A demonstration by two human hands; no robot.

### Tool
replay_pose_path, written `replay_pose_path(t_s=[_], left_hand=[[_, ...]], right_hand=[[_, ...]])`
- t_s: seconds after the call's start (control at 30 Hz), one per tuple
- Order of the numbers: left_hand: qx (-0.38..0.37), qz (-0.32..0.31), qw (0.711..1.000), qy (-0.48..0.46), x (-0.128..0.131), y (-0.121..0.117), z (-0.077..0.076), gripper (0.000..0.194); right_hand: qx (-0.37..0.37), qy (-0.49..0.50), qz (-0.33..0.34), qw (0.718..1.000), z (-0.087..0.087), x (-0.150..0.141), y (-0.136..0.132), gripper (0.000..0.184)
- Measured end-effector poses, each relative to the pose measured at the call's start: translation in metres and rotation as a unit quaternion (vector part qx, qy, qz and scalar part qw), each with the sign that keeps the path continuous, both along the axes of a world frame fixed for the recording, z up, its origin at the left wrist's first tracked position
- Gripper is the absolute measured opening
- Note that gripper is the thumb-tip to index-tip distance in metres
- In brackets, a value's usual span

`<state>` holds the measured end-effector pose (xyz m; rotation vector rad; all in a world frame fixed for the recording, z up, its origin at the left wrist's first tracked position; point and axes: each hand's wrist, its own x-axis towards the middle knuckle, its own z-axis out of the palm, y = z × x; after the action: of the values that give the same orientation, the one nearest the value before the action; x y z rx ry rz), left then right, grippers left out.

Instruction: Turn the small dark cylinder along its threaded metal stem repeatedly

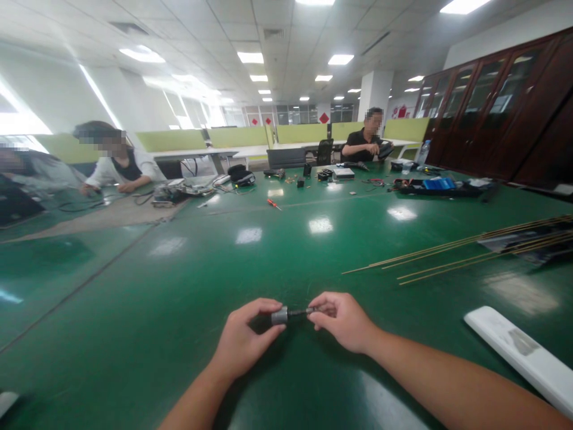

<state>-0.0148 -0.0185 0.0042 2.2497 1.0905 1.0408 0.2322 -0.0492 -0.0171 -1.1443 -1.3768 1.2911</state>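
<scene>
Low over the green table, my left hand grips a short grey metal cylinder between thumb and forefinger. A thin dark shaft points right from the cylinder, lying roughly level. The far end of that shaft is pinched in the fingertips of my right hand, which partly cover it. Cylinder and shaft look joined in line, though I cannot tell how they are fixed. Both hands are closed on this one piece, a little apart from each other.
Several long thin brass-coloured rods reach in from the right. A long white bar-shaped object lies near my right forearm. Farther off are a red screwdriver, electronic parts and a black tray. People sit across the table and at left.
</scene>
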Motion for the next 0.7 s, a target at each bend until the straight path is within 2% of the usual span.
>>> replay_pose_path(t_s=[0.1, 0.27, 0.37, 0.43, 0.5, 0.6, 0.63, 0.7], left_hand=[[0.004, 0.005, 1.000, 0.020, -0.003, 0.000, 0.002, 0.020], [0.043, -0.016, 0.993, 0.107, -0.004, -0.002, 0.010, 0.041], [0.046, -0.025, 0.987, 0.151, -0.008, -0.002, 0.013, 0.032], [0.028, 0.008, 0.989, 0.148, -0.019, 0.002, 0.014, 0.027], [-0.016, 0.055, 0.993, 0.108, -0.040, 0.008, 0.015, 0.030], [-0.079, 0.119, 0.990, 0.016, -0.088, 0.014, 0.015, 0.052], [-0.084, 0.144, 0.986, 0.012, -0.106, 0.014, 0.015, 0.059], [-0.075, 0.189, 0.977, 0.065, -0.142, 0.009, 0.012, 0.053]], right_hand=[[0.001, 0.004, -0.001, 1.000, 0.000, 0.000, 0.001, 0.022], [0.001, 0.006, -0.003, 1.000, 0.001, 0.000, 0.000, 0.024], [0.001, 0.011, -0.006, 1.000, 0.001, 0.000, -0.001, 0.027], [0.002, 0.013, -0.011, 1.000, 0.002, 0.000, 0.000, 0.029], [0.000, 0.017, -0.014, 1.000, 0.002, 0.001, 0.001, 0.030], [-0.008, 0.027, -0.009, 1.000, 0.003, 0.001, 0.003, 0.031], [-0.008, 0.028, -0.007, 1.000, 0.004, 0.001, 0.003, 0.031], [-0.005, 0.026, -0.005, 1.000, 0.005, 0.000, 0.003, 0.029]])
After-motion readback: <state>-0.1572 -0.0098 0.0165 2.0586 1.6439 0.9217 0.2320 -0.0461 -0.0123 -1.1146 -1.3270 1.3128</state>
